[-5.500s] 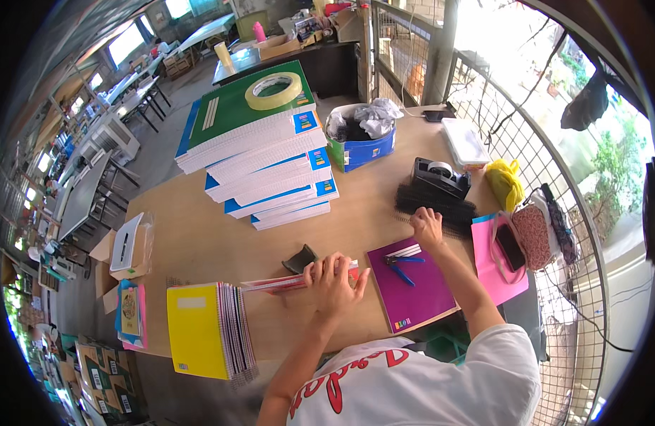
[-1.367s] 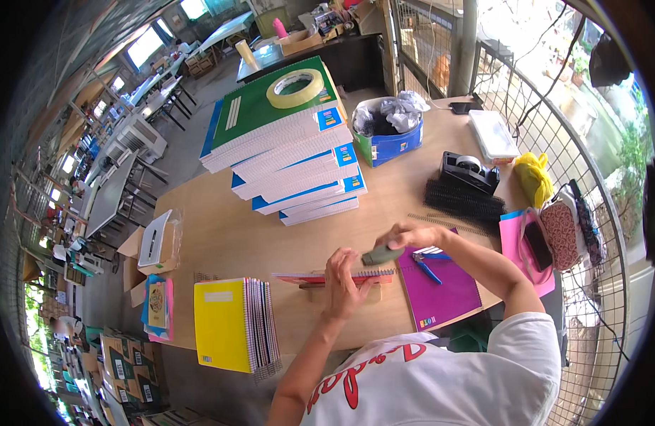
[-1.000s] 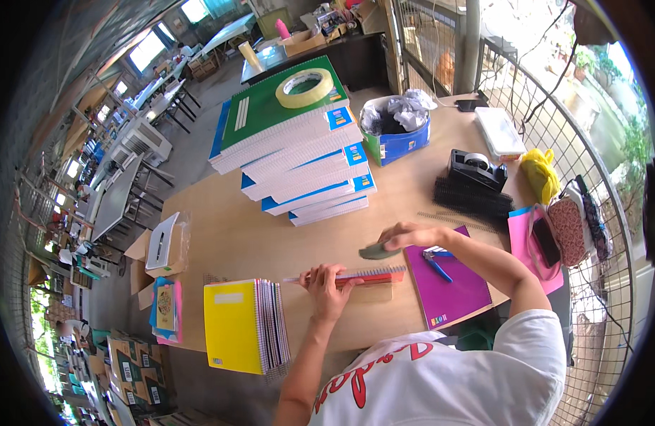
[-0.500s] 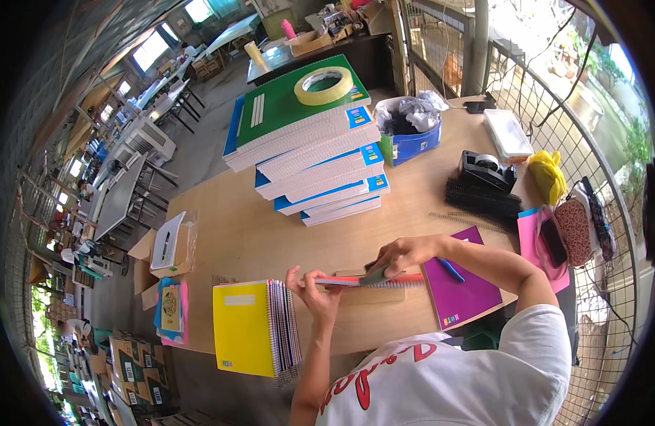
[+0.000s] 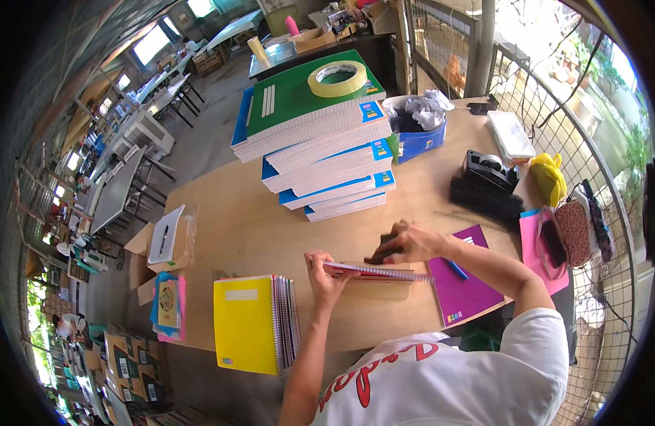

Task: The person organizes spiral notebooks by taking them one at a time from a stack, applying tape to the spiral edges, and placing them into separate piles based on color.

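My left hand (image 5: 326, 280) grips the left end of a red spiral notebook (image 5: 377, 272), held tilted so that mostly its edge and coil show. My right hand (image 5: 414, 243) is closed around a dark hand tool (image 5: 386, 250) just beyond the notebook; its exact kind is unclear. Beneath the notebook lies a flat wooden board (image 5: 395, 291). To the right, a blue pen (image 5: 456, 270) rests on a purple notebook (image 5: 473, 287). A stack of spiral notebooks with a yellow cover (image 5: 246, 330) on top sits to the left.
Beyond my hands rises a tall notebook pile (image 5: 327, 160) topped by a tape roll (image 5: 336, 78). At the right are black coils (image 5: 483, 200), a tape dispenser (image 5: 490, 172) and a yellow bag (image 5: 547, 179). A blue bin (image 5: 421, 144) stands behind; an open carton (image 5: 172, 245) is left.
My right hand has lifted the tool off the notebook and turned it, moving slightly away and to the right. My left hand has moved right, and the notebook is tilted differently.
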The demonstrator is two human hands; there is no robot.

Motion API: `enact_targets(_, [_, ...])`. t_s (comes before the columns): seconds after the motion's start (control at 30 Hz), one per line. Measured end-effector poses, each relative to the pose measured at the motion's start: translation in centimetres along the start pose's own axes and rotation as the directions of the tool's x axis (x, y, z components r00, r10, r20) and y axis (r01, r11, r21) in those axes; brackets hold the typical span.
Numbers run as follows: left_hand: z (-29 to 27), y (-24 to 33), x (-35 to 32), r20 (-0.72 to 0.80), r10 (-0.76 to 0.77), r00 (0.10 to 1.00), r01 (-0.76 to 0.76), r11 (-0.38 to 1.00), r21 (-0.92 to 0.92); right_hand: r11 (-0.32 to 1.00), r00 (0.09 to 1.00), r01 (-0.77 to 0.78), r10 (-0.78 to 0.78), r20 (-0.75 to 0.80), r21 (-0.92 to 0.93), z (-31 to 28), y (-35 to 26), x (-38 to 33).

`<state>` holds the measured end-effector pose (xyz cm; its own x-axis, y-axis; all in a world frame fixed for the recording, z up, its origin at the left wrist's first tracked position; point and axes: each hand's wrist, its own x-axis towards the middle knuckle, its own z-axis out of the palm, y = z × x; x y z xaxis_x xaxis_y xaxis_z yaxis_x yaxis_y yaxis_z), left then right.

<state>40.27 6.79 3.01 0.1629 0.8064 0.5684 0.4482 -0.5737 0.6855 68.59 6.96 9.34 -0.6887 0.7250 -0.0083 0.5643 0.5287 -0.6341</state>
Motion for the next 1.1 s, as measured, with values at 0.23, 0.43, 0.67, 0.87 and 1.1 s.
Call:
enact_targets(0.23, [0.0,-0.3,0.4,0.014,0.005,1.0,-0.005,1.0,0.003,0.976,0.999,-0.039,0.046,0.026,-0.216,-0.7,-0.4,2.5])
enact_targets(0.43, [0.1,-0.6,0.2,0.019,-0.088,0.996,0.09,0.99,-0.112,0.985,0.999,-0.007,-0.002,0.053,0.171,0.6,0.4,4.1])
enact_targets(0.67, [0.2,-0.9,-0.3,-0.002,-0.086,0.996,0.085,0.99,-0.115,0.994,0.998,0.009,-0.015,0.055,0.104,1.4,0.9,5.9])
enact_targets(0.87, [0.0,-0.4,-0.4,0.034,-0.198,0.98,0.2,0.944,-0.262,0.939,0.997,-0.001,-0.026,0.074,0.344,1.5,-0.3,7.2])
enact_targets(1.1, [-0.3,-0.2,-0.3,0.149,-0.276,0.95,0.311,0.765,-0.564,0.946,0.999,0.016,-0.031,0.04,0.324,1.9,0.6,8.5])
